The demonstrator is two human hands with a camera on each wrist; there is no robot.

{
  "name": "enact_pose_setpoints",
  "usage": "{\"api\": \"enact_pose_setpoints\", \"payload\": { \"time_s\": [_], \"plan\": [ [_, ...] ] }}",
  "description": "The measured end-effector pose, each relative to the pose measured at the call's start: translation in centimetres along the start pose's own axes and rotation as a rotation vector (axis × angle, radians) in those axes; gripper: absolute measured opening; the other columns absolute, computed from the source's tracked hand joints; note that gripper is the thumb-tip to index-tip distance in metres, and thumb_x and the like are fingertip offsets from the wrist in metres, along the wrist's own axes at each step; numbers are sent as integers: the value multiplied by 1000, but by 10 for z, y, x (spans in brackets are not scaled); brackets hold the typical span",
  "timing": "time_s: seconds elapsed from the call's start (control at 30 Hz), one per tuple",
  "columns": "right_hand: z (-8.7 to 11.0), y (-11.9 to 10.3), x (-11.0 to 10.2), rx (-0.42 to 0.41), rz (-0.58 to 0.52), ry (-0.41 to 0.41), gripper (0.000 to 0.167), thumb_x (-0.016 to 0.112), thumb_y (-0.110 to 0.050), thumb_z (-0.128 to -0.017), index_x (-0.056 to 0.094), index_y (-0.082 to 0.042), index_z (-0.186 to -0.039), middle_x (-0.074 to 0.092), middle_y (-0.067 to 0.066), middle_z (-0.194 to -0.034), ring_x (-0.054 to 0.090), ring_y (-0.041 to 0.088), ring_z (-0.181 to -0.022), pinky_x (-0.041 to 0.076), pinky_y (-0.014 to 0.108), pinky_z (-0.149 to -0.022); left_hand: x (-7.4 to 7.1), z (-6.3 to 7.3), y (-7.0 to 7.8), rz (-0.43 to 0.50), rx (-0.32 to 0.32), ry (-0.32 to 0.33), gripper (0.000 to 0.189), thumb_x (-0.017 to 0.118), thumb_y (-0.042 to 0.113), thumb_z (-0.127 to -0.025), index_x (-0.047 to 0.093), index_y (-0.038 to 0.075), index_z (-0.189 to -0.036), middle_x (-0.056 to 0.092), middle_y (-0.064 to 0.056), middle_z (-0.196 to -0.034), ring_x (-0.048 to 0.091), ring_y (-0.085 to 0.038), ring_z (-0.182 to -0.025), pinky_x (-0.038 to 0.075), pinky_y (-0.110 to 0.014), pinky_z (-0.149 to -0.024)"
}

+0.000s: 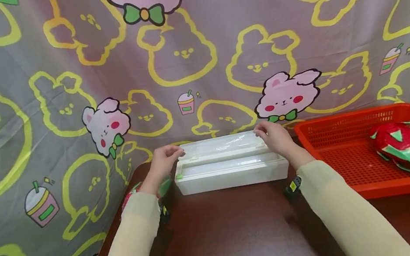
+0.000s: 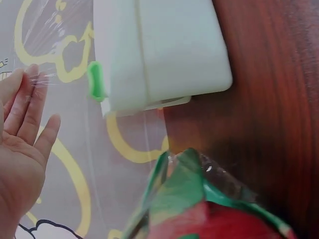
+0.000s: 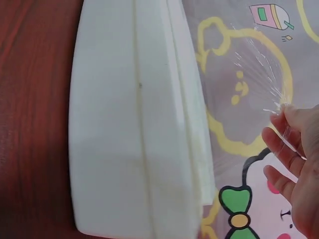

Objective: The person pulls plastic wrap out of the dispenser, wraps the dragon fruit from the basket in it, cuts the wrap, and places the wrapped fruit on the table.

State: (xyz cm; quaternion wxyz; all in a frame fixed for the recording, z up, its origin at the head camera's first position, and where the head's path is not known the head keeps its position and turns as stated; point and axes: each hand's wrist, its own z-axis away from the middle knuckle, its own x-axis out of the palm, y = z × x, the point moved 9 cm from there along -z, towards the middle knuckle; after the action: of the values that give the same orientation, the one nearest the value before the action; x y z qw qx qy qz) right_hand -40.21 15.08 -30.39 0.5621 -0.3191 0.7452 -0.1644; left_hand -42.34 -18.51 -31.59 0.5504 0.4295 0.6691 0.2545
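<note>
A long white cling film dispenser (image 1: 232,180) sits on the table with its lid raised at the back. Clear cling film (image 3: 266,69) stretches between the two hands above it, wrinkled near the fingers. The left hand (image 1: 163,164) pinches one corner between thumb and fingertips, beyond the dispenser's left end. At the opposite end, the right hand (image 1: 276,138) pinches the other corner, its remaining fingers loosely bent. A green slider (image 2: 96,82) shows at the dispenser's left end. Close to the left wrist lies a red and green dragon fruit (image 2: 184,199), apparently wrapped in clear film.
To the right stands a red plastic basket (image 1: 381,188) holding another dragon fruit (image 1: 398,144). A patterned cloth (image 1: 200,93) hangs behind and along the left side. The dark wooden table (image 1: 240,233) extends in front of the dispenser.
</note>
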Motion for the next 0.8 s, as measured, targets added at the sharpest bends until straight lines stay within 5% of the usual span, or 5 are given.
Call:
{"api": "enact_pose_setpoints", "payload": {
  "time_s": [0.2,0.4,0.6,0.8],
  "plan": [
    [-5,-7,-10,8,14,-24,17,54,-17,-101,61,-4,-108,63,15,-99,55,31,-90,47,45,-85,-4,-5,14,-21,27,17,18,64,13,-95,70,-4,-99,72,-15,-95,64,-38,-99,51,-42,-87],
    [-11,-19,-20,-33,17,-104,17,56,-16,-100,62,-2,-107,63,17,-97,55,30,-86,49,43,-81,-11,-7,21,-84,27,28,19,64,18,-95,71,1,-99,72,-13,-96,66,-30,-94,51,-38,-84],
    [-15,-32,-31,-91,6,-145,16,56,-13,-100,62,1,-104,61,16,-92,54,30,-84,47,42,-78,-21,-9,28,-120,25,42,19,64,22,-96,72,5,-99,71,-11,-99,64,-27,-92,49,-32,-69],
    [-15,-32,-38,-77,-42,-107,15,55,-15,-100,61,-2,-105,62,16,-98,56,31,-91,48,46,-85,-30,-10,36,-77,33,58,22,66,24,-94,72,4,-100,71,-14,-98,57,-18,-71,44,-24,-53]
  ]
}}
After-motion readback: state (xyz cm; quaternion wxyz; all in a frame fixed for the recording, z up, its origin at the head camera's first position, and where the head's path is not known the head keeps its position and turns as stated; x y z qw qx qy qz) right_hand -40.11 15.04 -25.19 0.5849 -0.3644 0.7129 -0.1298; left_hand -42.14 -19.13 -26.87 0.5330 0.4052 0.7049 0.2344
